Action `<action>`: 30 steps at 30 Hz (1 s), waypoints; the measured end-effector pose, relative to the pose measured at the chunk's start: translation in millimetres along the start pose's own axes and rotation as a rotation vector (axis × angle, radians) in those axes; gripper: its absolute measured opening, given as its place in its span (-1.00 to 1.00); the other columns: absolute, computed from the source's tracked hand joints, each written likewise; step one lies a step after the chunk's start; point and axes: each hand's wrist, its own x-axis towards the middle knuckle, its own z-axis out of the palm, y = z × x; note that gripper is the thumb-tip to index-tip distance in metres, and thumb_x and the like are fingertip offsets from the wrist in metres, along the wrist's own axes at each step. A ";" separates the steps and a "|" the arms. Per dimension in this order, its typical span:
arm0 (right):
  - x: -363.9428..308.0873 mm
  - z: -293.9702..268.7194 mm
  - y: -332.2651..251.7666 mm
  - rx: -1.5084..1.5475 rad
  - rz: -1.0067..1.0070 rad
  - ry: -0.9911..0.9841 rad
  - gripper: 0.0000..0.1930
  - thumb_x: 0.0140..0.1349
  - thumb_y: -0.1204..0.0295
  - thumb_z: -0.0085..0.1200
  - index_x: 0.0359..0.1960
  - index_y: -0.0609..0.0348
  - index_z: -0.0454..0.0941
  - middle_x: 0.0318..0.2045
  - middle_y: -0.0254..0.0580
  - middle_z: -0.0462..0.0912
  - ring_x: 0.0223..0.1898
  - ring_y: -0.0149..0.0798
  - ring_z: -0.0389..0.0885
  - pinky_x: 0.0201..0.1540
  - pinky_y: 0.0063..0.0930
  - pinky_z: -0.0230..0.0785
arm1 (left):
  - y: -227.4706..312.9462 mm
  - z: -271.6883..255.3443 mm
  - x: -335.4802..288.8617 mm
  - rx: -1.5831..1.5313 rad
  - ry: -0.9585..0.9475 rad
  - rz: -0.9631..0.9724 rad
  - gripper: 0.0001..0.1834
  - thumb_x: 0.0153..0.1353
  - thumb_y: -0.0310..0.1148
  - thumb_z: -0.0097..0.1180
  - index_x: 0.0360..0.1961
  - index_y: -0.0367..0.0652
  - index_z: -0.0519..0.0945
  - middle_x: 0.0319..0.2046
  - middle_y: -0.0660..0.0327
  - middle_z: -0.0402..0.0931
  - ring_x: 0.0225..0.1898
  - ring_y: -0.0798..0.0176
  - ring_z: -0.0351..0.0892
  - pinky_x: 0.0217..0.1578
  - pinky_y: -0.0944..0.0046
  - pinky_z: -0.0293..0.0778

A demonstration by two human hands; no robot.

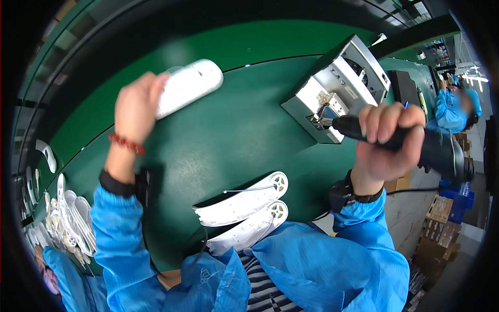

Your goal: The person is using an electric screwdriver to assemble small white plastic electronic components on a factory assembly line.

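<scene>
Right grip (384, 156) is wrapping round a black power driver (439, 151), its tip pointing toward a grey-and-white box machine (340, 86). Left grip (136, 104), nearly closed, is holding one end of a white shell (192, 86) over the green tabletop (244, 143); two similar shells (244, 204) are lying side by side, well apart.

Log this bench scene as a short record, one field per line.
Left hand: against the near-left end of a white oblong plastic shell; blur hides whether it grips
Right hand: fingers wrapped around a black electric screwdriver
Screwdriver tip: at the screw feeder box; contact unclear
Near the body: two white curved shells with spoked round ends
Far left: cluster of white parts
Surface: green worktable
Right background: co-worker in blue
</scene>
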 end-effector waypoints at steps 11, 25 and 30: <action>4.6 -22.0 12.6 -0.071 0.033 0.073 -0.81 0.36 0.30 -0.15 -0.21 0.16 0.30 -0.61 -0.22 0.40 -0.60 -0.36 0.38 -0.47 -0.38 0.32 | 75.2 6.5 -63.7 -0.103 -0.235 0.284 -0.61 0.06 -0.26 0.27 -0.10 -0.18 0.52 -0.15 0.05 0.49 -0.07 -0.06 0.46 -0.10 0.09 0.37; 11.6 -13.4 15.5 -0.070 0.096 0.125 -0.83 0.36 0.32 -0.14 -0.24 0.16 0.35 -0.63 -0.22 0.39 -0.61 -0.32 0.36 -0.49 -0.34 0.28 | 92.2 11.5 -130.2 -0.033 -0.313 0.167 -0.81 0.01 -0.35 0.26 -0.33 -0.15 0.62 -0.52 0.14 0.52 -0.48 0.02 0.53 -0.43 0.12 0.43; 14.5 -14.2 16.2 -0.033 0.127 0.165 -0.83 0.36 0.32 -0.14 -0.27 0.16 0.37 -0.63 -0.23 0.39 -0.62 -0.32 0.35 -0.49 -0.34 0.29 | 84.0 16.7 -127.7 -0.346 -0.383 -0.037 -0.81 0.07 -0.42 0.23 -0.25 -0.21 0.63 -0.42 0.03 0.56 -0.38 -0.04 0.57 -0.36 0.16 0.47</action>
